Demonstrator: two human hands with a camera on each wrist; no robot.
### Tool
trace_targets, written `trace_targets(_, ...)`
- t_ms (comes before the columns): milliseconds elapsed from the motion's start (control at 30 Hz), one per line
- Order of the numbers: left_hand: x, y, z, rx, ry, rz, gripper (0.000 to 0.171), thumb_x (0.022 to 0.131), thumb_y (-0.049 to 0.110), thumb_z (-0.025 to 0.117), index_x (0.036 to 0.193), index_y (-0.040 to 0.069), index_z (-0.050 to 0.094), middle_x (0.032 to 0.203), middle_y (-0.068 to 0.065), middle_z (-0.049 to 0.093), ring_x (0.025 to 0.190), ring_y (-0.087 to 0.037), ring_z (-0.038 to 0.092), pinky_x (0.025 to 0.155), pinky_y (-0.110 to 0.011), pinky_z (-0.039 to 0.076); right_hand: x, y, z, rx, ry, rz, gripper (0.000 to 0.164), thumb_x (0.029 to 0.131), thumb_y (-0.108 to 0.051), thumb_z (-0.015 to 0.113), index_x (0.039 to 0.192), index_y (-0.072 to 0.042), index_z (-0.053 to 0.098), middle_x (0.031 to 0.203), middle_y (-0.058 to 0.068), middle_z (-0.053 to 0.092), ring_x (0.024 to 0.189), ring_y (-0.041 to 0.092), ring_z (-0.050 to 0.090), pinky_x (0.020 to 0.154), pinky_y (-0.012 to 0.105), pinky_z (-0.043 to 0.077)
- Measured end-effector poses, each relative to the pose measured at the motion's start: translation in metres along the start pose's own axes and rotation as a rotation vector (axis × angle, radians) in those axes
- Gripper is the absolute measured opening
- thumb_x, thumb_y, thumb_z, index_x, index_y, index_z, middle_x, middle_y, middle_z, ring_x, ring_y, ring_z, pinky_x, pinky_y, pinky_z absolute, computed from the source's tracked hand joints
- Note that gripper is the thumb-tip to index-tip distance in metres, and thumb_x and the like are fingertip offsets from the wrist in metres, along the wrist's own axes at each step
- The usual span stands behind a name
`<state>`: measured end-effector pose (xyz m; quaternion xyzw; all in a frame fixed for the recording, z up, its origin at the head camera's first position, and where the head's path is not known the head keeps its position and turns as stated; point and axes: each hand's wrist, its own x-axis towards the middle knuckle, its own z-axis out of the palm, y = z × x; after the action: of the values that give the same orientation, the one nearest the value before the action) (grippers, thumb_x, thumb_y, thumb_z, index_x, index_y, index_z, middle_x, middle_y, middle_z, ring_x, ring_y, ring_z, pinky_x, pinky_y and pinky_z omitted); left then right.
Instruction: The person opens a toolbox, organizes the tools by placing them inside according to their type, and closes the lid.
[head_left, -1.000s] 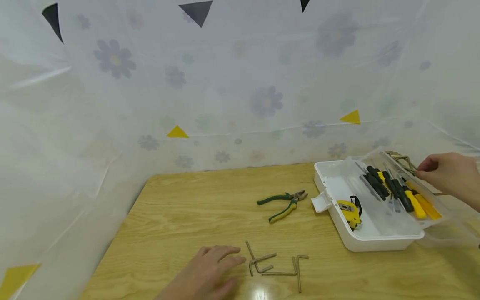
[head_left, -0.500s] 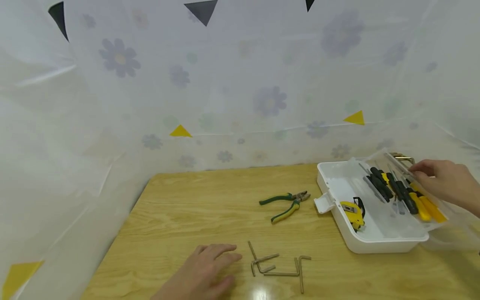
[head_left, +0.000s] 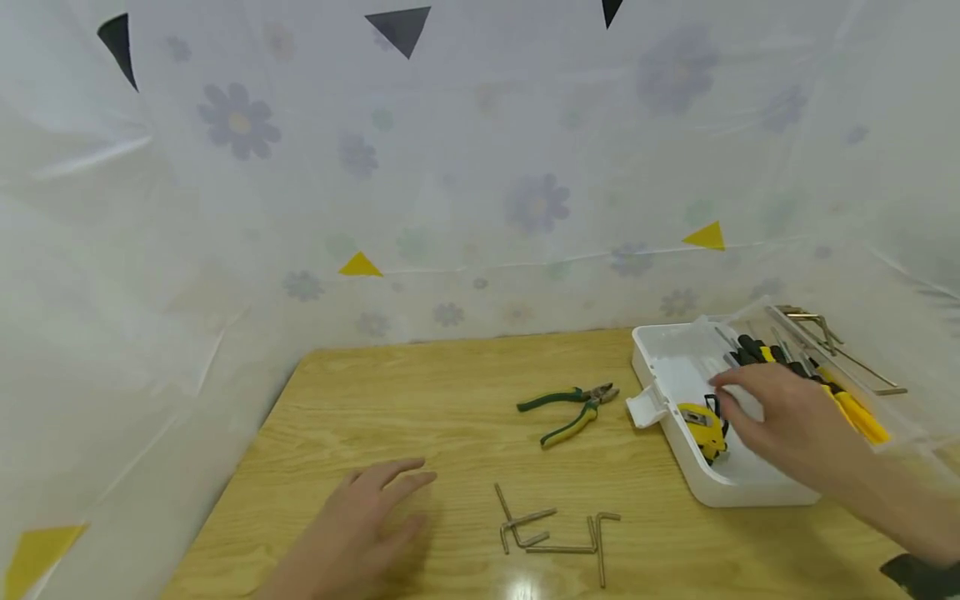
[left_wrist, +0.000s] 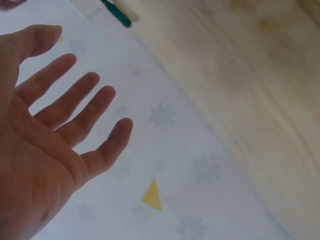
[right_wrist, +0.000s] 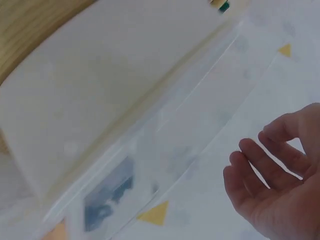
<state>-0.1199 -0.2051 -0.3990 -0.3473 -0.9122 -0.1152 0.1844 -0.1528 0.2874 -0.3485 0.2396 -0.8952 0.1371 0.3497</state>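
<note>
My right hand (head_left: 802, 433) is over the white toolbox (head_left: 690, 471), its fingers loosely bent with nothing between them in the right wrist view. Close to its fingertips is a yellow tape measure (head_left: 701, 429) inside the box. Behind the hand, partly hidden by it, several screwdrivers with black and yellow handles (head_left: 862, 417) lie in the clear lid. My left hand (head_left: 352, 517), fingers spread and holding nothing, hovers low over the table at the front. To its right lie several L-shaped hex keys (head_left: 562, 549), some crossing each other.
Pliers (head_left: 566, 431) with green and yellow handles lie spread left of the toolbox. Bronze-coloured hex keys (head_left: 862, 368) sit along the lid's far right side. A white latch (head_left: 647, 407) sticks out from the box's left. Flowered plastic sheeting (head_left: 480, 208) walls the wooden table (head_left: 420, 400).
My right hand has come away from the hex keys at the lid's far side and moved left over the toolbox. My left hand has drawn back left from the loose hex keys.
</note>
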Motion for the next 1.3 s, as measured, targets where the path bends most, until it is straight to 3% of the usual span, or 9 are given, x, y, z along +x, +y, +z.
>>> trace_targets(100, -0.002, -0.006, -0.003, 0.02, 0.027, -0.024, 0.047, 0.085, 0.025, 0.083, 0.13, 0.025, 0.068, 0.132, 0.002, 0.068, 0.114, -0.015, 0.068, 0.081, -0.047, 0.056, -0.004, -0.027, 0.017, 0.078, -0.024, -0.163, 0.034, 0.106, -0.039, 0.052, 0.094, -0.016, 0.075, 0.088, -0.004, 0.074, 0.075, 0.014, 0.066, 0.061, 0.013, 0.046)
trace_targets(167, -0.004, -0.01, -0.004, 0.03, 0.027, -0.048, 0.046, 0.085, 0.026, 0.083, 0.129, 0.024, 0.069, 0.131, 0.002, 0.068, 0.115, -0.014, 0.067, 0.082, -0.046, 0.056, -0.008, -0.041, 0.027, 0.147, -0.082, -0.261, 0.048, 0.108, -0.047, 0.037, 0.096, -0.019, 0.074, 0.09, -0.007, 0.072, 0.076, 0.008, 0.065, 0.063, 0.011, 0.047)
trace_targets(300, -0.008, -0.016, -0.005, 0.037, 0.024, -0.082, 0.046, 0.085, 0.026, 0.084, 0.128, 0.024, 0.07, 0.13, 0.0, 0.069, 0.115, -0.016, 0.068, 0.082, -0.046, 0.056, -0.019, -0.064, 0.045, 0.238, -0.313, -0.37, 0.009, 0.099, -0.022, 0.07, 0.105, -0.019, 0.075, 0.097, -0.006, 0.07, 0.084, 0.007, 0.066, 0.068, 0.014, 0.052)
trace_targets(400, -0.011, -0.019, -0.005, 0.034, 0.022, -0.096, 0.046, 0.085, 0.026, 0.083, 0.129, 0.024, 0.07, 0.13, -0.001, 0.069, 0.114, -0.016, 0.068, 0.083, -0.047, 0.055, -0.026, -0.081, 0.052, 0.289, -0.573, -0.36, 0.034, 0.087, -0.011, 0.079, 0.118, -0.023, 0.073, 0.11, -0.003, 0.07, 0.094, 0.009, 0.067, 0.074, 0.021, 0.056)
trace_targets(533, -0.013, -0.021, -0.004, 0.037, 0.031, -0.084, 0.046, 0.085, 0.025, 0.084, 0.129, 0.023, 0.07, 0.129, -0.002, 0.07, 0.113, -0.016, 0.068, 0.082, -0.046, 0.056, -0.032, -0.096, 0.06, 0.346, -0.765, -0.39, 0.034, 0.094, -0.016, 0.074, 0.125, -0.028, 0.069, 0.123, -0.005, 0.068, 0.102, 0.007, 0.063, 0.078, 0.022, 0.056)
trace_targets(700, -0.015, -0.021, 0.0, 0.054, 0.053, -0.06, 0.047, 0.082, 0.023, 0.085, 0.127, 0.021, 0.071, 0.127, -0.001, 0.071, 0.111, -0.018, 0.069, 0.08, -0.045, 0.056, -0.034, -0.102, 0.067, 0.336, -0.734, -0.487, 0.018, 0.096, -0.018, 0.071, 0.112, -0.027, 0.072, 0.107, -0.014, 0.068, 0.088, -0.003, 0.054, 0.069, 0.016, 0.047)
trace_targets(800, -0.016, -0.019, 0.001, 0.059, 0.068, -0.051, 0.047, 0.081, 0.022, 0.086, 0.125, 0.021, 0.071, 0.126, -0.001, 0.071, 0.11, -0.017, 0.069, 0.08, -0.045, 0.056, -0.035, -0.103, 0.068, 0.307, -0.71, -0.527, 0.01, 0.096, -0.031, 0.07, 0.106, -0.028, 0.072, 0.1, -0.017, 0.066, 0.081, -0.006, 0.048, 0.066, 0.013, 0.042)
trace_targets(1033, -0.017, -0.019, 0.002, 0.06, 0.089, -0.025, 0.048, 0.079, 0.021, 0.087, 0.125, 0.021, 0.071, 0.125, -0.001, 0.071, 0.109, -0.015, 0.069, 0.078, -0.043, 0.055, -0.035, -0.106, 0.069, 0.16, -0.655, -0.736, 0.018, 0.101, -0.045, 0.059, 0.103, -0.031, 0.069, 0.099, -0.018, 0.06, 0.077, -0.005, 0.04, 0.066, 0.011, 0.032)
trace_targets(1300, -0.017, -0.018, 0.001, 0.036, 0.087, -0.019, 0.047, 0.08, 0.022, 0.086, 0.125, 0.021, 0.072, 0.127, 0.001, 0.071, 0.108, -0.014, 0.069, 0.076, -0.039, 0.054, -0.038, -0.109, 0.07, 0.047, -0.572, -0.83, 0.023, 0.106, -0.049, 0.048, 0.104, -0.031, 0.061, 0.091, -0.019, 0.055, 0.073, -0.004, 0.036, 0.065, 0.014, 0.026)
